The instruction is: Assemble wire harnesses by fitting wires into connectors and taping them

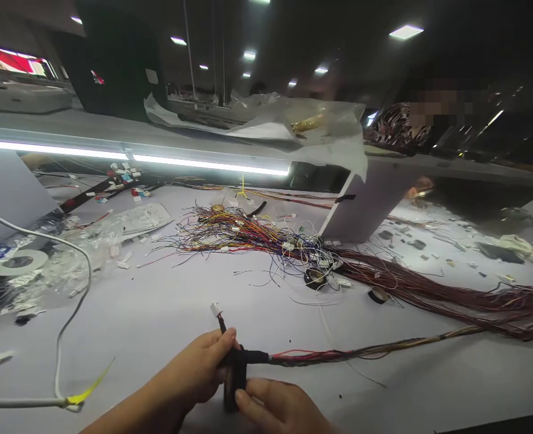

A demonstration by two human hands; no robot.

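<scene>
My left hand [205, 364] is closed, thumb and fingers pinching the black-taped end of a wire harness [256, 357]. A short taped branch sticks up past my thumb and ends in a white connector [214, 310]. Just below the harness hangs a roll of black tape [234, 386], seen nearly edge-on. The fingers of my right hand [284, 405] are closed on its right side. From the taped end, red, black and brownish wires [321, 357] run off to the right along the table.
A large bundle of loose wires [248, 232] spreads across the table's middle and trails right. Beside it lie black tape rolls [314, 278]. Plastic bags [90, 253] and a white tape roll [20, 263] sit left, near a white cable [88, 283]. A divider panel [366, 205] stands behind.
</scene>
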